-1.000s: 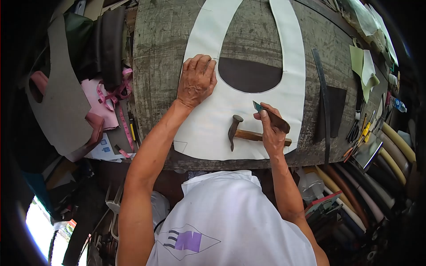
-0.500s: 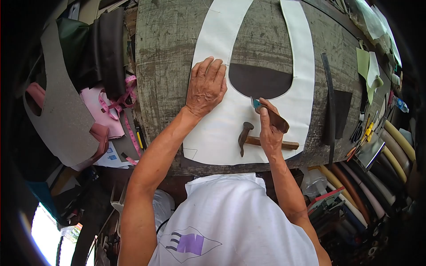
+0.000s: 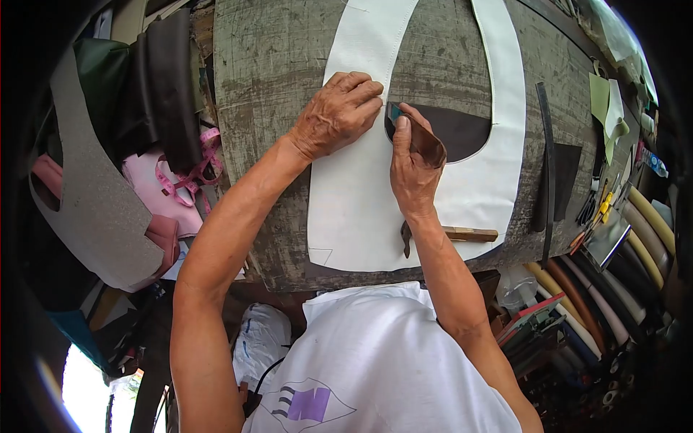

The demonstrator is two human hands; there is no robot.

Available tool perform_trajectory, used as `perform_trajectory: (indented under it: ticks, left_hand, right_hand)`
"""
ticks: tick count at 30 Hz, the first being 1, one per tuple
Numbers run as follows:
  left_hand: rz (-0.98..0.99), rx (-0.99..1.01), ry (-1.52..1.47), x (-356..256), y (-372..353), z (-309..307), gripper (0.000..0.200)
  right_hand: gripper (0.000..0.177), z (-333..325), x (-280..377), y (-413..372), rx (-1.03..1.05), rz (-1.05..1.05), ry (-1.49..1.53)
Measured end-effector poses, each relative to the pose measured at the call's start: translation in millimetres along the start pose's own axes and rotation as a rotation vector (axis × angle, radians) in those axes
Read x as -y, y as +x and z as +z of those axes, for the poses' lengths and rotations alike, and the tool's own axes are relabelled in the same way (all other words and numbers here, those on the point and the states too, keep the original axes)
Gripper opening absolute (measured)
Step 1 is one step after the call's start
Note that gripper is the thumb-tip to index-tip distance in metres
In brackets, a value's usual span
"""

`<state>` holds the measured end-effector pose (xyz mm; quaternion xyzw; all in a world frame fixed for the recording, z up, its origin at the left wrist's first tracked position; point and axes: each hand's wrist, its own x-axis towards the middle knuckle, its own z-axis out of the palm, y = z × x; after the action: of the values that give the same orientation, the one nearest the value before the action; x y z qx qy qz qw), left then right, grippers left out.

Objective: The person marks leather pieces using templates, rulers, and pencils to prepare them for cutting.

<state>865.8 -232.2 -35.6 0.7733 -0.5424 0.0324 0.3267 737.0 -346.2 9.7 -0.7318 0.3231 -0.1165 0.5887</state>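
A white leather-like bag panel [image 3: 346, 209] with a U-shaped opening lies over a dark brown sheet [image 3: 455, 130] on the worktable. My left hand [image 3: 339, 114] rests on the panel's left strap, its fingers bent and closed at the inner edge of the opening. In my right hand [image 3: 416, 177] is a knife [image 3: 427, 144] with a brown wrapped handle and a teal part near its tip. That tip is at the left side of the opening, close to my left fingertips. A hammer [image 3: 469, 234] lies on the panel's lower part, partly hidden under my right forearm.
The scratched worktable [image 3: 274, 65] carries a dark strip [image 3: 546, 173] and a brown scrap [image 3: 567, 180] on the right. Scissors [image 3: 588, 206] lie at its right edge. Leather rolls [image 3: 577, 303] stand below. On the left are a pink tape measure [image 3: 173, 184] and a grey sheet [image 3: 94, 173].
My right hand has moved the knife up and left along the opening's edge. My left hand has shifted up and right, and its flat fingers have curled at the edge.
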Motion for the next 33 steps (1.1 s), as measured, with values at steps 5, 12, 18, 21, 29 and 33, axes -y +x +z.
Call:
perform_trajectory:
  ticks: [5,12,18,21,29,33]
  left_hand:
    - [-0.372,0.035,-0.528,11.9,5.2,-14.6,0.027]
    - [-0.639,-0.377,-1.272,68.8,18.6,-67.0,0.043]
    - [-0.423,-0.017,-0.362,14.9,16.7,-59.2,0.021]
    - [-0.095,0.089,-0.101,-1.4,7.1,-30.3,0.024]
    - [-0.005,0.027,0.027,-7.0,-8.2,-3.3,0.024]
    - [0.011,0.019,0.032,-5.3,-9.0,-1.9,0.023]
  right_hand:
    - [0.026,1.3,-2.9,0.0,-0.018,-0.054,-0.058]
    - [0.026,1.0,-3.3,-3.4,-0.017,-0.011,-0.061]
    - [0.026,1.4,-0.5,-1.8,-0.024,-0.046,-0.089]
    - [0.025,2.5,-0.4,-1.3,-0.027,-0.044,-0.027]
    - [0.025,2.7,1.4,-0.8,-0.016,-0.002,0.013]
    - [0.024,3.7,2.5,1.0,-0.021,-0.055,-0.07]
